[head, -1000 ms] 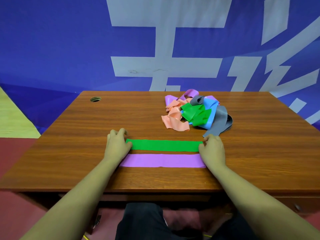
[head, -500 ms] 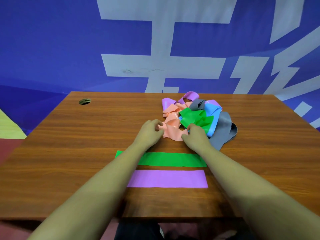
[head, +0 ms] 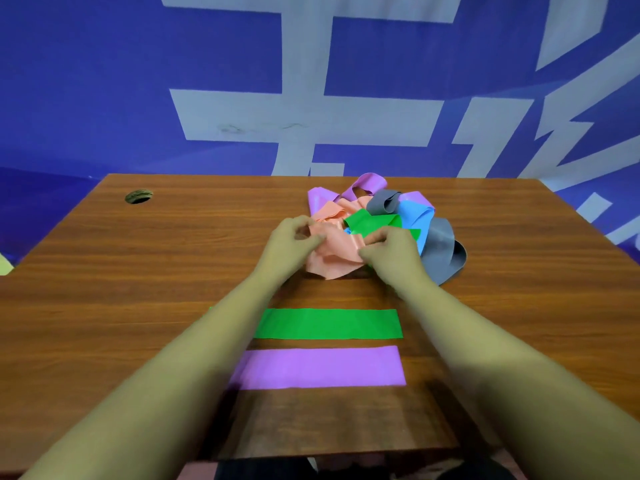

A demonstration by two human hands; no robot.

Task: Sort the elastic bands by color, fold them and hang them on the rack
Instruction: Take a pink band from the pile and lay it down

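Both your hands are at the near edge of the pile (head: 381, 230) of loose elastic bands, which sits on the wooden table (head: 173, 254) right of centre and towards the far side. Your left hand (head: 294, 239) has its fingers and thumb curled together and pinches the left edge of the peach band (head: 334, 251). Your right hand (head: 391, 252) pinches the same band on its right side, thumb and fingers closed on the material. The peach band is crumpled between the two hands, and its lower part hangs down to the table surface. Behind it in the pile lie a crumpled green band (head: 372, 223), a blue band (head: 414, 214), a grey band (head: 441, 251) curling out to the right, and a purple loop (head: 367, 183) at the far side; all of these overlap and touch one another. Nearer to you, between your forearms, two bands lie flat and straight across the table: the flat green band (head: 329, 323), and the flat purple band (head: 322, 367) just beside it on the near side, parallel and apart. Your left forearm crosses over the left ends of both. A round hole (head: 138, 196) shows in the far left corner of the table. A blue banner (head: 104, 81) with large white characters stands behind the table.
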